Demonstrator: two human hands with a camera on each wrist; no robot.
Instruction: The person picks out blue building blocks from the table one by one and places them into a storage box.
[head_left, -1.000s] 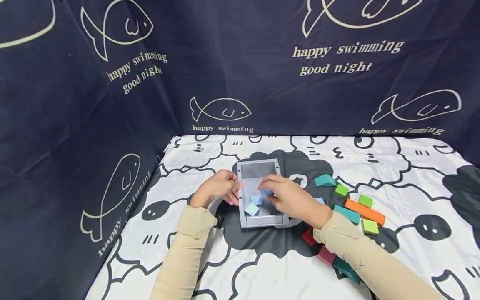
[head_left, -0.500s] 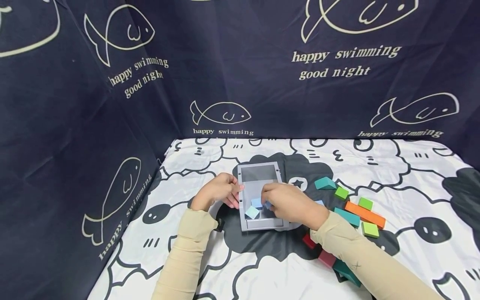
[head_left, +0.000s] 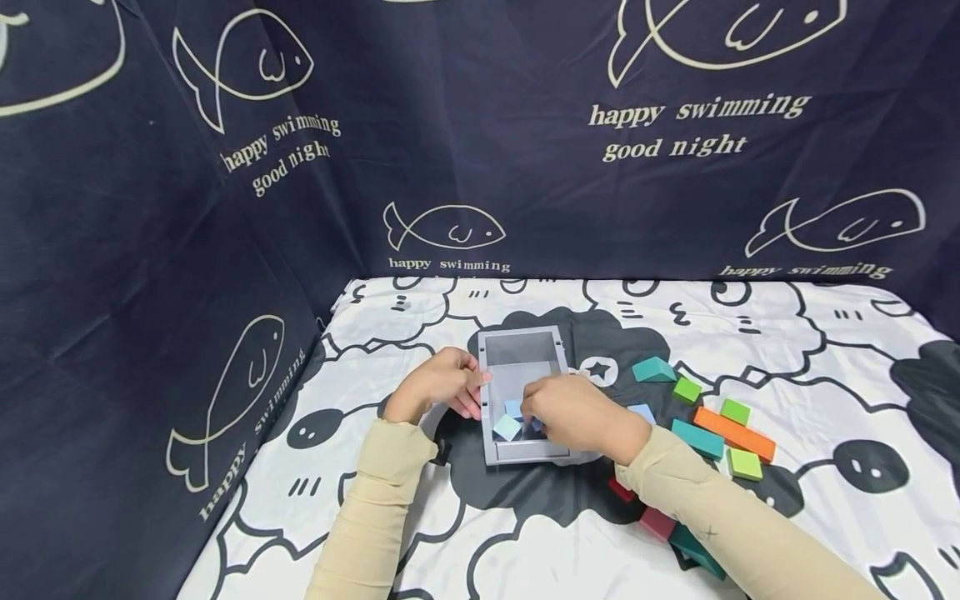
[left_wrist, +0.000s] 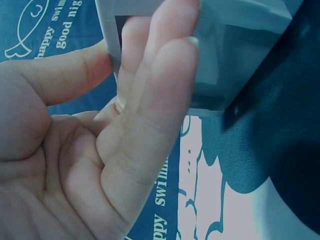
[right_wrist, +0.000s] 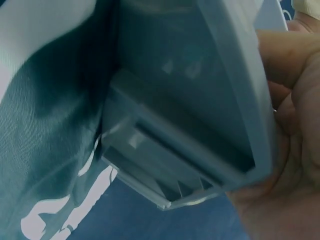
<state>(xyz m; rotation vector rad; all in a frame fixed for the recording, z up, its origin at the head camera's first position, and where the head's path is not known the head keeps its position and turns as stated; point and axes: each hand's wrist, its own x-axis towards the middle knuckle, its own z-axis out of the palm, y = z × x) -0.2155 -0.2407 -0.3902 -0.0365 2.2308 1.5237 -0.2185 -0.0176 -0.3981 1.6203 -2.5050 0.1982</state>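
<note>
A grey rectangular open-topped box (head_left: 528, 452) lies on the cloth between my hands. My left hand (head_left: 442, 385) holds its left wall, thumb at the rim and fingers against the outside; the left wrist view shows those fingers (left_wrist: 160, 95) nearly straight along the box. My right hand (head_left: 573, 412) reaches over the right rim into the box, fingers curled down around a blue block (head_left: 537, 424) that they mostly hide. Beside it in the box lie a light blue block (head_left: 507, 427) and another blue block (head_left: 513, 407). The right wrist view shows mainly the box's outer side (right_wrist: 185, 65).
Right of the box lie a teal triangular block (head_left: 653, 369), green blocks (head_left: 687, 390), an orange bar (head_left: 735, 434), a teal bar (head_left: 697, 438) and a pale blue block (head_left: 642, 412). Red (head_left: 657, 524) and dark green blocks (head_left: 696, 551) sit partly under the right forearm. Dark curtains (head_left: 562, 167) stand behind.
My right hand has lowered the blue block deeper into the box, towards its front end near the other two blocks. The left hand has kept its place on the box wall.
</note>
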